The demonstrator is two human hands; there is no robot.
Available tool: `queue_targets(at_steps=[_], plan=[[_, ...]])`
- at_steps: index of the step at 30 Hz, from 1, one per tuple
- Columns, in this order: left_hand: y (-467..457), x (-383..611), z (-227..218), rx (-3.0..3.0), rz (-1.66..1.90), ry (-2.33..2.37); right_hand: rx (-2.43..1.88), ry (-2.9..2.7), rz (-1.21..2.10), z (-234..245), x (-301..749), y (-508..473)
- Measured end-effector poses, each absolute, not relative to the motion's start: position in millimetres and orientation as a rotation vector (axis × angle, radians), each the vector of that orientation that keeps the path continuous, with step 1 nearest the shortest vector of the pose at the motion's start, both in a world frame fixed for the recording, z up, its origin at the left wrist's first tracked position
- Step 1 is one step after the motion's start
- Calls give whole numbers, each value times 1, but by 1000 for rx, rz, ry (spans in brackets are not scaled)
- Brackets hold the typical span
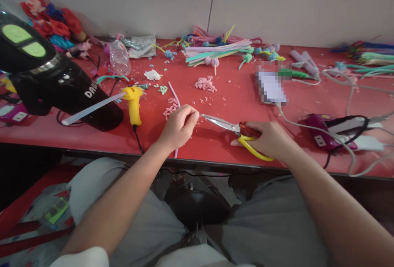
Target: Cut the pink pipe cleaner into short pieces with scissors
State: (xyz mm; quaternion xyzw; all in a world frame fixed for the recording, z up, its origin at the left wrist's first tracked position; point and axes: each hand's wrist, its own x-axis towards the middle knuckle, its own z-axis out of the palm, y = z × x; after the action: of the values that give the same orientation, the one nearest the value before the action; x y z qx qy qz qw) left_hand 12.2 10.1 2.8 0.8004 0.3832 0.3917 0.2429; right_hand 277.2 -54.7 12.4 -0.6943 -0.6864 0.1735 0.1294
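Note:
My left hand [180,126] is closed in a pinch, a tiny pink tip showing at its fingertips. A thin pink pipe cleaner [174,93] runs behind this hand and comes out below it; the hand hides its middle. My right hand [269,139] grips scissors [226,125] with red and yellow handles. Their blades look nearly closed and point left, the tips right by my left fingertips. Short pink cut pieces [170,108] lie just beyond my left hand. Farther back is a larger pile of pink pieces [205,84].
A yellow glue gun [134,104] with a long glue stick stands left, beside a large black appliance [76,82]. Bundled pipe cleaners [218,52] lie at the back. Right are a blurred phone [272,86], white cables and a purple power strip [320,133]. The red table's [212,152] front edge is near.

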Motion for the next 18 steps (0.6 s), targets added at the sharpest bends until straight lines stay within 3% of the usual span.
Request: queue_targets(at_steps=[18], plan=[[9, 12, 4, 2129, 1032, 1035, -1936, -2013, 547, 13, 278, -58]])
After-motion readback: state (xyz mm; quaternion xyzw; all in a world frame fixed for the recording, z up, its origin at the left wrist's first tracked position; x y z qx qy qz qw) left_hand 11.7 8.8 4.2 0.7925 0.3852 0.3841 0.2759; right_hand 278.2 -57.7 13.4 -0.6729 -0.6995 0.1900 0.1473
